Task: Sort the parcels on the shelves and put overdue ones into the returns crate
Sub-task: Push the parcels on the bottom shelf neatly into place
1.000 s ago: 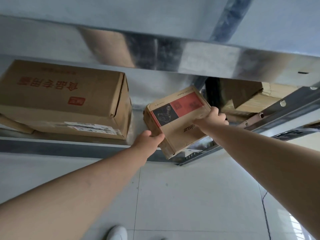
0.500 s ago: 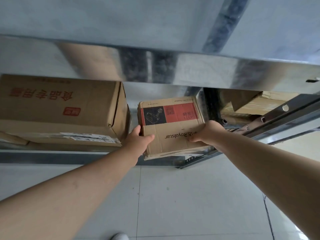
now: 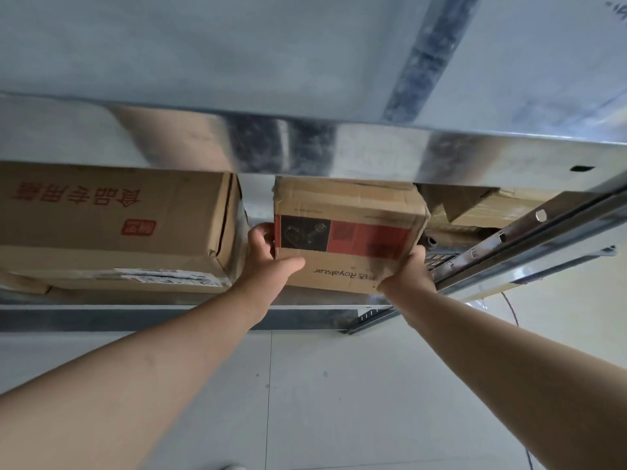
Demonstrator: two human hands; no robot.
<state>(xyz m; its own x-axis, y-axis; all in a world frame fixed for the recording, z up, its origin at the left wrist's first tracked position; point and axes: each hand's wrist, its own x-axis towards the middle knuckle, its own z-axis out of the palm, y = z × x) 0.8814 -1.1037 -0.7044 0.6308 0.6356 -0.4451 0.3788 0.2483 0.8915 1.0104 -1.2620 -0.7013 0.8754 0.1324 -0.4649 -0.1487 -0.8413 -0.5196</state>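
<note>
A small cardboard parcel (image 3: 349, 212) with a black and red printed band and the word Royalstar stands squarely on the metal shelf (image 3: 169, 318), its top just under the shelf above. My left hand (image 3: 268, 262) grips its lower left corner, thumb on the front face. My right hand (image 3: 407, 276) holds its lower right corner from below. The returns crate is not in view.
A large cardboard box (image 3: 112, 225) with red lettering and a white label sits on the same shelf, left of the parcel with a narrow gap. More cardboard (image 3: 475, 208) lies at the right behind a metal rail (image 3: 529, 242). The upper shelf (image 3: 305, 150) overhangs. Tiled floor lies below.
The parcel was tilted and held off the shelf edge; it has been turned level and pushed back into the gap between the large box and the right cardboard. Both hands shifted to its lower corners.
</note>
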